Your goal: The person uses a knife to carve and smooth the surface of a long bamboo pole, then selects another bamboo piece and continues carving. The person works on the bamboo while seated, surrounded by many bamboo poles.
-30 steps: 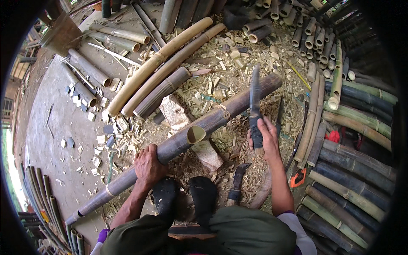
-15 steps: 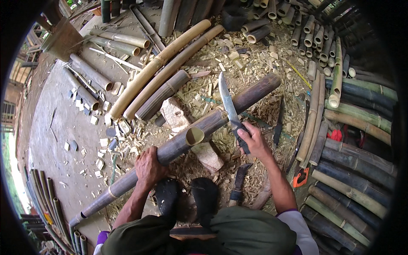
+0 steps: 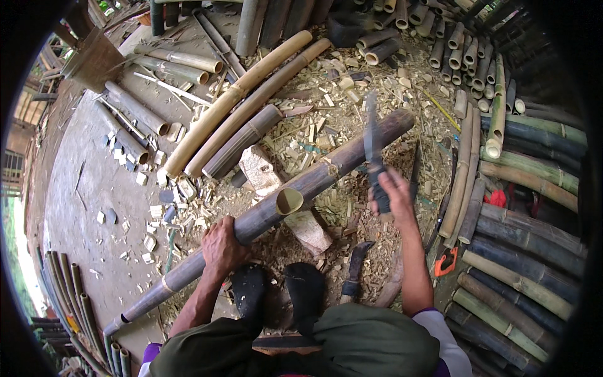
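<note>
From my remote post I see a dark bamboo pole [image 3: 259,220], smooth & slightly glossy, a knife [image 3: 373,149] w/ grey metal blade, rough matt wood block [image 3: 258,171], & matt cloth trousers [image 3: 377,339].

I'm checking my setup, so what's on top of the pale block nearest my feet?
Dark bamboo crosses over the far side of the pale block. That part is hidden, so I can't tell whether it joins the pale chunk beyond.

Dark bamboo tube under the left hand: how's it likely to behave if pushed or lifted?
The dark bamboo tube is probably light for its size, as its open end shows a hollow inside. Its rounded outside suggests it could roll without the left hand on it.
</note>
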Action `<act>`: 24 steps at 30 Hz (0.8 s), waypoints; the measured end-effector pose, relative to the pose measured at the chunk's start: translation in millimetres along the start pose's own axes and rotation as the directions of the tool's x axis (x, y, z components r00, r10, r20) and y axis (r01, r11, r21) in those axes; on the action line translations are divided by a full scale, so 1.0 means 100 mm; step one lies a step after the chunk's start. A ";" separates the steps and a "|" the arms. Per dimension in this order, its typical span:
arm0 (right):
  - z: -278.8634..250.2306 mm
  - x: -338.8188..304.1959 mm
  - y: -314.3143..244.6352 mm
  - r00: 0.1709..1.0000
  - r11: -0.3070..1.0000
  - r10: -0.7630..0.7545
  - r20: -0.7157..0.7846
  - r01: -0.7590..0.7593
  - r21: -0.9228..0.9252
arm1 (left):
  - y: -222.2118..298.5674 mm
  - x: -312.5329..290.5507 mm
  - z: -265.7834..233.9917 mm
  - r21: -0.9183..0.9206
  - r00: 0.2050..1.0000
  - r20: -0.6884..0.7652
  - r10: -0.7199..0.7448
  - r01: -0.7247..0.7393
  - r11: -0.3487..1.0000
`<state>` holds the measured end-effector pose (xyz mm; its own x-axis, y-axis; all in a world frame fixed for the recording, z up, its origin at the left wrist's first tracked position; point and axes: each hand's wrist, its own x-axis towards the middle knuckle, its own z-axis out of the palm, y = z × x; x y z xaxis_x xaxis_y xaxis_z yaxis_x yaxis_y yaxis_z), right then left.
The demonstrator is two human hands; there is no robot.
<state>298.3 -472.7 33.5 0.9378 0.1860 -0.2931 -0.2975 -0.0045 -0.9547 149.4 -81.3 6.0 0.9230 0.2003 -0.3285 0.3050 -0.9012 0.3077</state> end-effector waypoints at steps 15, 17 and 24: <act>0.07 -0.05 0.22 0.990 0.998 -0.047 -0.130 0.040 -0.054 | 0.00 0.04 0.03 0.026 0.999 -0.021 0.025 -0.024 0.999; 0.20 -0.17 0.24 0.958 0.979 0.167 0.233 -0.134 -0.152 | -0.04 0.04 0.03 0.016 1.000 0.013 0.010 -0.010 1.000; 0.07 -0.11 0.07 0.993 0.998 -0.056 -0.109 0.055 -0.010 | -0.01 0.02 -0.04 0.009 0.999 0.047 -0.016 0.016 1.000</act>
<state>284.9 -467.6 30.2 0.9668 0.0782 -0.2434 -0.2438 -0.0036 -0.9698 151.9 -79.0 8.5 0.9058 0.1966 -0.3753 0.3176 -0.9014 0.2944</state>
